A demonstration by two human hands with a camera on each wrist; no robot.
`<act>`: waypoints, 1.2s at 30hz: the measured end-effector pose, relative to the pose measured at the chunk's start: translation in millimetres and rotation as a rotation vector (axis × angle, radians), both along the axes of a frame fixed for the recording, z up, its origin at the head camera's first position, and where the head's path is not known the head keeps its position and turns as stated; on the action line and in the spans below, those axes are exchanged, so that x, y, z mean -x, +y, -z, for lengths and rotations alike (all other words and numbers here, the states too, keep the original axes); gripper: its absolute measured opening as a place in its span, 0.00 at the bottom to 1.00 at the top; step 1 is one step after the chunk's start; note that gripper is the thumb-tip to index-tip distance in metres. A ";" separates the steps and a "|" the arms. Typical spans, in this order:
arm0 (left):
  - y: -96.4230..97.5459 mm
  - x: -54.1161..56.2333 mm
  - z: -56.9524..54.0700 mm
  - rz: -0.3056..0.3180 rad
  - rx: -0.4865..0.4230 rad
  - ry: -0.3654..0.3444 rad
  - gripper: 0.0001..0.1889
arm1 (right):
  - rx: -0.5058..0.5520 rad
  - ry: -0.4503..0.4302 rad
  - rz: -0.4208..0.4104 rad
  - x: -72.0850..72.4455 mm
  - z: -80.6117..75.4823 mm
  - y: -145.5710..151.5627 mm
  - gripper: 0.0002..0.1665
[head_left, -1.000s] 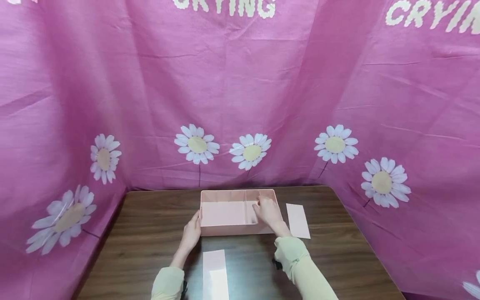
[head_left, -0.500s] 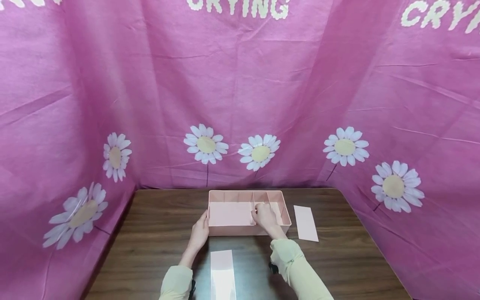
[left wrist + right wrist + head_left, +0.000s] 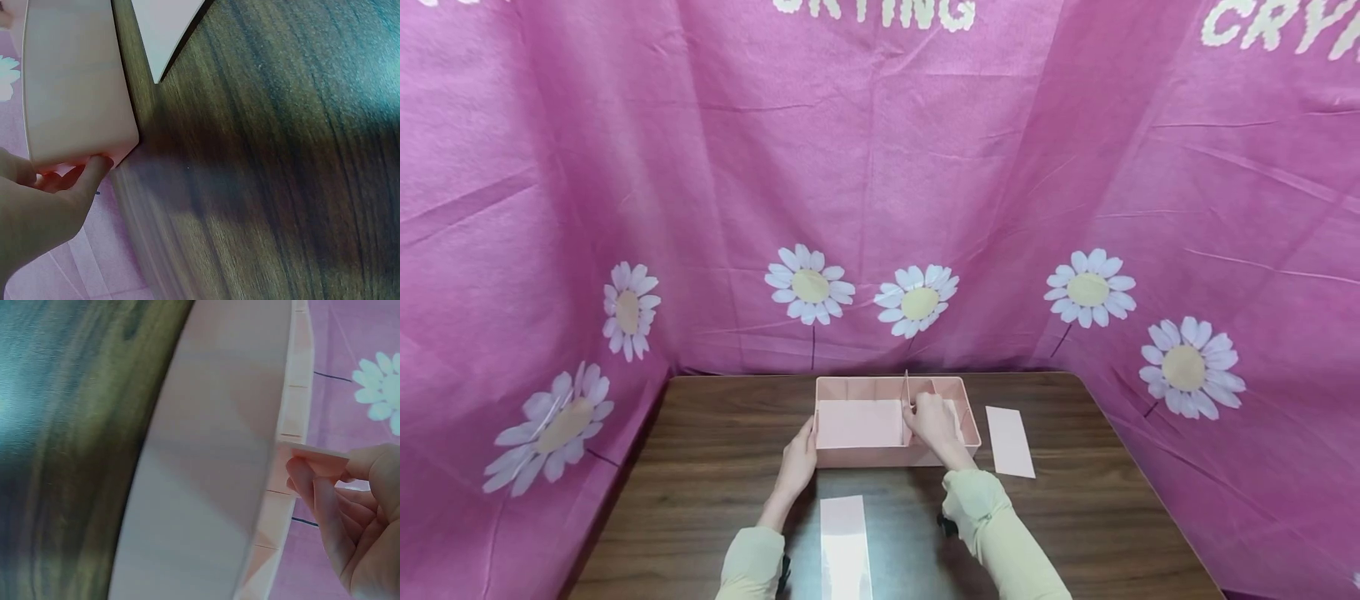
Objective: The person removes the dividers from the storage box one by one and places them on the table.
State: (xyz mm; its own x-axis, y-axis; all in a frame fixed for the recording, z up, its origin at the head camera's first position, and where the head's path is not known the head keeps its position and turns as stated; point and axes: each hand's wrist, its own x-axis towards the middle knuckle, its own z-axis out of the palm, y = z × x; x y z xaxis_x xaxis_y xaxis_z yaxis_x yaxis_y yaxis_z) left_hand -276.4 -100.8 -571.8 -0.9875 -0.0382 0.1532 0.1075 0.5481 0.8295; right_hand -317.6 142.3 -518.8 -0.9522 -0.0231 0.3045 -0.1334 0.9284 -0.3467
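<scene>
A pink divided box [image 3: 865,457] stands at the back of the wooden table. My left hand [image 3: 797,461] holds its left end, with the thumb against the end wall in the left wrist view. My right hand [image 3: 934,421] is over the box's right half. Between thumb and fingers it pinches a thin pink divider [image 3: 320,464], whose far edge rises above the rim. Another divider [image 3: 931,387] stands inside the box, farther right and partly behind the right hand. The floor of the wide left compartment [image 3: 857,423] shows bare.
One pale pink flat panel [image 3: 844,542] lies on the table [image 3: 700,467] in front of the box. A shorter panel [image 3: 1010,442] lies to the box's right. A purple curtain [image 3: 865,167] with daisies hangs behind the table.
The right hand has shifted left within the box to the nearer divider, which now sticks up above the rim. The left hand stays at the box's end. The head view has shifted slightly.
</scene>
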 end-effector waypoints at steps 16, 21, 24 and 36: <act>-2.1 1.6 0.6 0.012 0.018 -0.010 0.22 | 0.081 0.067 -0.056 -1.9 -37.7 5.1 0.17; -3.4 0.6 -0.6 0.013 0.015 -0.016 0.22 | 0.079 0.125 -0.069 -6.1 -42.1 10.6 0.19; -3.9 0.1 -1.1 0.010 0.018 -0.013 0.22 | 0.122 0.143 -0.063 -13.6 -44.3 14.5 0.17; -2.5 -1.5 -1.7 0.015 0.022 0.001 0.22 | 0.210 0.194 -0.060 -82.2 -22.9 45.6 0.06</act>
